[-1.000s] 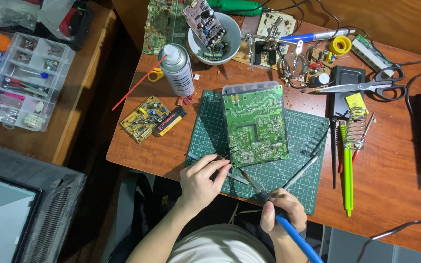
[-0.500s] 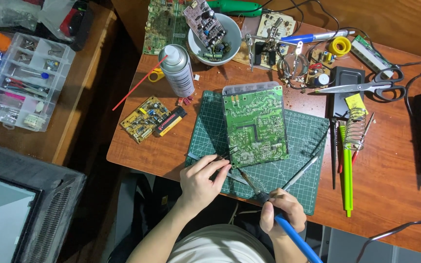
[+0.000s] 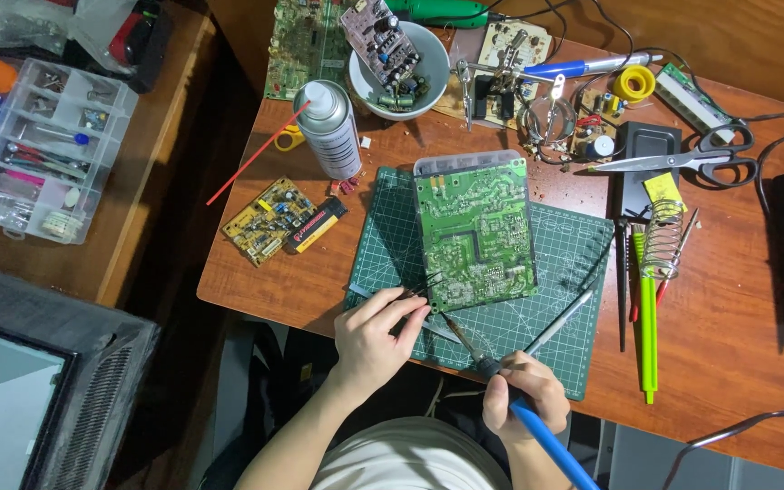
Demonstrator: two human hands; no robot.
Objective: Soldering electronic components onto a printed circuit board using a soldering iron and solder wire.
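Left hand (image 3: 376, 338) pinches tweezers (image 3: 415, 292), tips at the near-left corner of the green board (image 3: 475, 231). Right hand (image 3: 521, 392) is closed pen-style round a blue-handled iron (image 3: 501, 386); its tip (image 3: 444, 317) sits just beside the tweezer tips at the board's near edge. Board lies solder side up on the green mat (image 3: 560, 272), straight ahead of both hands.

Handling, my read: board is stiff and light, would skate on the mat if pushed; joints and traces fragile, so grip it by the bare edges only. Iron by the handle only, the shaft is likely hot.

Containers, left to right:
- clear parts box (image 3: 43, 150), far left of the left hand on the side table: small bits in compartments, too small to name.
- spray can (image 3: 328, 127) with red straw, ahead-left of the left hand, upright.
- white bowl (image 3: 437, 77), ahead of the hands past the board: a small board tilted in it plus loose components.
- coil iron stand (image 3: 662, 238), right of the right hand: nothing in it.
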